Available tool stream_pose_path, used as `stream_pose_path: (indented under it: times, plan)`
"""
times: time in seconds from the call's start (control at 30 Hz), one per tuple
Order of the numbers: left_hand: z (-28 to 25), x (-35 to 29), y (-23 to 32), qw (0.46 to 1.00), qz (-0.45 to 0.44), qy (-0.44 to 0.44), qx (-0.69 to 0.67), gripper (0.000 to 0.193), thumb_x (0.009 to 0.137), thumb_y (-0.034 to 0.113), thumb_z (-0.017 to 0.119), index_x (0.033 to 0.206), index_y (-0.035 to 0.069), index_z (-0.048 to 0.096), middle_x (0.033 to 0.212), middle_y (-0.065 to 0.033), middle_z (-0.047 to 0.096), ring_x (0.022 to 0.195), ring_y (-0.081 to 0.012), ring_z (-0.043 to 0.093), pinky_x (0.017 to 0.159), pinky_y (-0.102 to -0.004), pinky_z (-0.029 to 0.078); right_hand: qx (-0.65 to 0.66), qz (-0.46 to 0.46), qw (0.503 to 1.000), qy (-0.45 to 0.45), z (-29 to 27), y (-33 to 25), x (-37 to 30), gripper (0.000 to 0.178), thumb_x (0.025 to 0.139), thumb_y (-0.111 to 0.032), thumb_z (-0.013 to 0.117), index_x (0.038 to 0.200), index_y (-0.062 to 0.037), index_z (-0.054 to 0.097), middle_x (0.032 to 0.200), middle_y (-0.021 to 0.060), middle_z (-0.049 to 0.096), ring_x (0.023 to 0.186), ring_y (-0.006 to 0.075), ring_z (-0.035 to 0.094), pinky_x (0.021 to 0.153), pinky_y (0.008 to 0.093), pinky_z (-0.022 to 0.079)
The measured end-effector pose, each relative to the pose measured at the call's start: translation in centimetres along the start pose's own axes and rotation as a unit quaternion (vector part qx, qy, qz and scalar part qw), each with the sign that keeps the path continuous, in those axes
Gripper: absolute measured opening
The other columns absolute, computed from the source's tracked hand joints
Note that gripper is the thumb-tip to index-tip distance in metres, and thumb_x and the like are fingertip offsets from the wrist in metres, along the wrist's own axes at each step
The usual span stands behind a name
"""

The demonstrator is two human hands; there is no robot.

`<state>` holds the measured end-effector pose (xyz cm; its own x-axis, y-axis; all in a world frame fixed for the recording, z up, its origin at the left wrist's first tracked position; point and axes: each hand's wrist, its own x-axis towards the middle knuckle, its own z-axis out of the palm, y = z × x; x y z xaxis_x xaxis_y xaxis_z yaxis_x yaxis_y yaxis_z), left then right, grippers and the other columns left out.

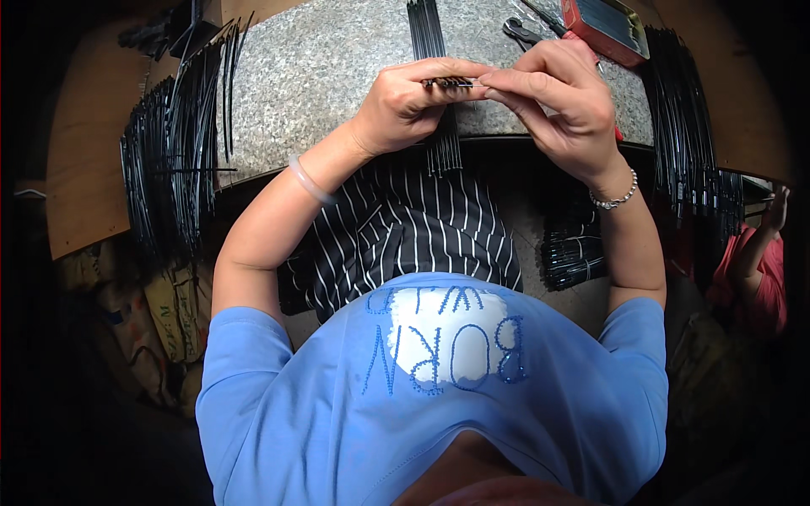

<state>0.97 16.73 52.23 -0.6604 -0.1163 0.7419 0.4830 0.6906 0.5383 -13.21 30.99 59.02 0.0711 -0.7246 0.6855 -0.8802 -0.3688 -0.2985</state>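
My left hand [412, 99] is closed around a row of small dark brown-black pieces [447, 83], which show between its thumb and fingers. My right hand [561, 105] meets it from the right, thumb and fingertips pinched on a thin silvery wire [475, 83] at the end of that row. Exactly what the pieces are is too small to tell. Below the left hand, a bundle of thin black rods [428, 32] lies across the grey speckled tabletop [321, 59]; their thin metal ends hang past its near edge.
Thick heaps of black rods lie at the left [173, 152] and right [679, 118] sides. Pliers [521, 34] and a red tin [606, 29] sit at the back right. Tied black bundles [575, 253] are below the table. Another person's arm [759, 240] shows at far right.
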Motion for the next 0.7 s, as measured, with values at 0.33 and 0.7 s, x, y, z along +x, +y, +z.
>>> stream_pose_path:
  times: [0.33,0.7]
  plan:
    - [-0.1,0.2,0.3,1.0,-0.004,-0.024,0.013,0.039,0.066,-0.01,0.06,0.095,0.013,0.071,0.109,-0.0032,0.066,0.081,-0.0169,0.066,0.07,-0.0238,0.055,-0.005,-0.015,1.0,-0.01,0.2,-0.4,0.1,0.02,0.073,-0.003,0.069,0.092,-0.0093,0.07,0.069,-0.0031,0.051,0.062,0.0104,0.041,0.067,0.0224,0.033]
    - [-0.1,0.0,0.4,1.0,-0.005,-0.02,0.017,0.036,0.065,-0.009,0.06,0.093,0.011,0.071,0.108,-0.0037,0.066,0.084,-0.0185,0.066,0.073,-0.0252,0.054,-0.02,-0.029,0.999,-0.013,0.6,0.0,-0.1,0.027,0.075,-0.005,0.066,0.098,-0.0169,0.069,0.07,-0.0055,0.051,0.06,0.0085,0.043,0.069,0.0225,0.033]
